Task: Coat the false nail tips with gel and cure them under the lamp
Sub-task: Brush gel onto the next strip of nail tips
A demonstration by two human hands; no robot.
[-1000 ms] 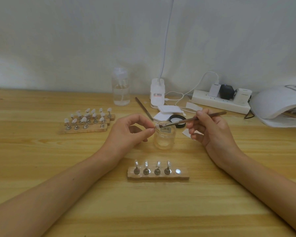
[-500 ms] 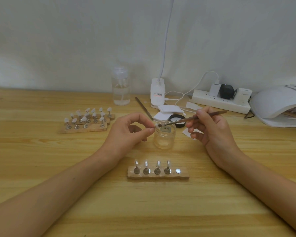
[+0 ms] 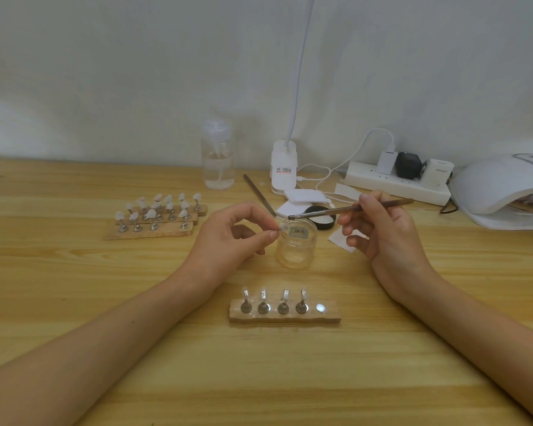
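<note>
My left hand [image 3: 228,238] pinches a small false nail tip [image 3: 281,227] on its stand beside the rim of the clear gel jar [image 3: 296,248]. My right hand [image 3: 382,232] grips a brown gel brush [image 3: 345,209] whose dark tip sits just above the nail tip, over the jar. In front of the jar lies a wooden holder [image 3: 285,312] with several nail tips standing on metal pegs and one bare spot at its right end. The white curing lamp [image 3: 502,186] stands at the far right.
More wooden holders with nail tips [image 3: 157,216] lie at the left. A clear pump bottle [image 3: 217,158], a desk lamp base [image 3: 284,167], a power strip [image 3: 397,179], the jar's black lid [image 3: 322,216], a second brush [image 3: 259,193] and white pads sit behind the jar.
The brush tip has shifted slightly against the pinched nail tip; both hands stay over the jar in nearly the same place.
</note>
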